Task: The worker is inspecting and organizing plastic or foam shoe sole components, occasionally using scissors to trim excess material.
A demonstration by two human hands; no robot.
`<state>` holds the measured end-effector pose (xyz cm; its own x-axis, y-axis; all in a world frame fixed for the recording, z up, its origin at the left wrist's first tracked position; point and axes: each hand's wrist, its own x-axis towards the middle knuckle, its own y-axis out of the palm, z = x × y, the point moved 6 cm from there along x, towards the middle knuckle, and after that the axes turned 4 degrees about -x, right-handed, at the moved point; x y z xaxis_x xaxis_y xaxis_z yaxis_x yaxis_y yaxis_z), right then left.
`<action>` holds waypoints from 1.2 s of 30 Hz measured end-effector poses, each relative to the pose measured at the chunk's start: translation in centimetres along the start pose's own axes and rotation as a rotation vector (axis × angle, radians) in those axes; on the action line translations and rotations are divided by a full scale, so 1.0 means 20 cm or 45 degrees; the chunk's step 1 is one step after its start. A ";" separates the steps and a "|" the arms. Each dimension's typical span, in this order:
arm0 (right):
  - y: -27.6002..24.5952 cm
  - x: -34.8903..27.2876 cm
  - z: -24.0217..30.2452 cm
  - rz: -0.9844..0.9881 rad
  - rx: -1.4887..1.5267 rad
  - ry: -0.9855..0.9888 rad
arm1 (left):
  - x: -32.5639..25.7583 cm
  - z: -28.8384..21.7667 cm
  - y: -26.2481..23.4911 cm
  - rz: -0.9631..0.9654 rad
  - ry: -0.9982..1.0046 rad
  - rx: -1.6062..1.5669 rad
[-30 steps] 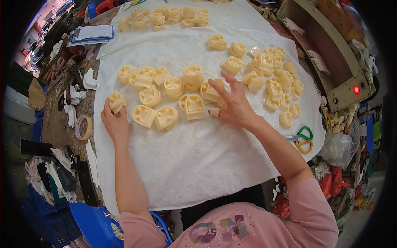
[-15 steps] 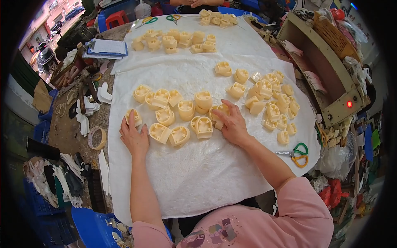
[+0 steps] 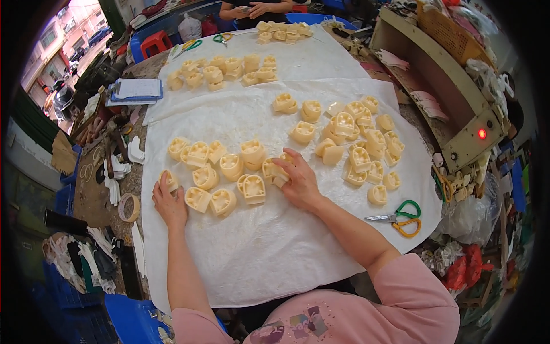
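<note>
Many cream-coloured moulded plastic pieces, hollow and rounded with small posts inside, lie in groups on a white sheet [image 3: 229,258]. At the left end of the nearest group, my left hand [image 3: 171,207] has its thumb and fingers around one cream piece [image 3: 171,180]. My right hand [image 3: 302,184] grips a cream piece [image 3: 272,169] at that group's right end, its fingers curled over and partly hiding it. Between the hands sit more pieces, among them a nearby stack [image 3: 252,189]. A larger heap [image 3: 361,129] lies to the right, beyond my right hand.
Scissors [image 3: 392,218] with green and yellow handles lie right of my right forearm. A tape roll [image 3: 129,207] and clipboard [image 3: 136,89] are at left. A long metal machine [image 3: 452,103] with a red light borders the right. Across the table are another person's hands [image 3: 258,10].
The whole view has shifted, so table and pieces appear further left and mostly lower. Both hands stay at the same pieces, with little movement relative to the group.
</note>
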<state>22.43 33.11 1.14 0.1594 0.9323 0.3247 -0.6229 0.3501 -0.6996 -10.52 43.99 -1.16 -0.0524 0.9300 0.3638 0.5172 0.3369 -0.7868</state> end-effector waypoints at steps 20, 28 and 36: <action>-0.10 -0.15 -0.09 0.021 0.012 -0.140 | 0.02 0.03 0.02 -0.034 0.148 0.057; -0.15 -0.14 -0.16 -0.300 0.493 0.111 | 0.03 0.03 0.04 -0.027 0.154 0.040; -0.10 -0.16 -0.22 -0.279 0.836 0.358 | 0.02 0.00 0.03 0.006 0.116 0.031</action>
<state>26.59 29.75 -1.25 0.4676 0.8662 0.1763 -0.8694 0.4867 -0.0849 -10.26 44.47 -1.44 0.0286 0.9147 0.4030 0.4962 0.3370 -0.8002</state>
